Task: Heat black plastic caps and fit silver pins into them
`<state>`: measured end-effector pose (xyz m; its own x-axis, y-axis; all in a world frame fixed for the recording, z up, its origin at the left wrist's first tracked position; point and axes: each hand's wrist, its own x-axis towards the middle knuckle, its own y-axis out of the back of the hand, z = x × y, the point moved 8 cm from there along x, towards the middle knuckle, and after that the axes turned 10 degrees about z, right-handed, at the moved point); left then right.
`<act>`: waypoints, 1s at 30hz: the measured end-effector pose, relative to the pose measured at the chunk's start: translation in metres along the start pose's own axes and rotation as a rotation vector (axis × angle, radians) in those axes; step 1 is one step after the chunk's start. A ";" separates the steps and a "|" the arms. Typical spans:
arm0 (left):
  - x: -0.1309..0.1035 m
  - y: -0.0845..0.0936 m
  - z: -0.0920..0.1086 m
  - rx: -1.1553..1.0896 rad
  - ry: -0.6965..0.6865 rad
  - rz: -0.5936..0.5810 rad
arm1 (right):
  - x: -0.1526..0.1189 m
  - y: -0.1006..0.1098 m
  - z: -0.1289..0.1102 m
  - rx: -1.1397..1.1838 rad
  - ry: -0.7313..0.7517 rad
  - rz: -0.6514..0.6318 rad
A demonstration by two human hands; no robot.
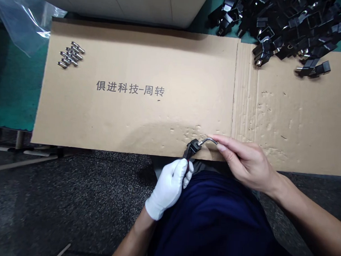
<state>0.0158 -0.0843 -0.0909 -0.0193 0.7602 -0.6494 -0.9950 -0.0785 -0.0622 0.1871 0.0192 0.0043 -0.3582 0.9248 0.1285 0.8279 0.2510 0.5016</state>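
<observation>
My left hand [170, 182], in a white glove, is closed on a small black part [191, 148] at the near edge of the cardboard. A bent metal hex key [207, 139] is pinched between the thumb and fingers of my bare right hand [246, 160]. The key's far end meets a small silver piece at the top of the black part. Several silver metal pins [71, 55] lie in a group at the cardboard's upper left.
Flat cardboard [131, 119] with printed characters covers much of the green table [18, 89]. Several black parts [297, 28] are heaped at the upper right. A pale container [130, 7] and clear plastic [25, 22] sit along the back.
</observation>
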 end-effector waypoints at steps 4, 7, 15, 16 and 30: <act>0.000 -0.001 0.000 -0.012 0.012 0.000 | -0.002 -0.001 0.017 0.032 -0.333 -0.034; -0.001 -0.001 -0.001 -0.036 0.034 -0.007 | -0.005 -0.005 0.025 0.121 -0.538 -0.101; -0.002 -0.002 -0.002 -0.060 0.052 -0.023 | -0.014 -0.019 0.026 0.328 -0.810 -0.282; -0.002 -0.002 -0.002 -0.065 0.054 -0.023 | -0.015 -0.019 0.027 0.338 -0.829 -0.283; -0.002 -0.004 -0.001 -0.049 0.036 0.014 | -0.033 -0.028 0.029 0.932 -1.189 -0.249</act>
<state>0.0202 -0.0867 -0.0902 -0.0289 0.7349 -0.6776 -0.9886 -0.1210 -0.0891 0.1883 -0.0095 -0.0388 -0.3578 0.4059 -0.8410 0.9316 0.0943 -0.3509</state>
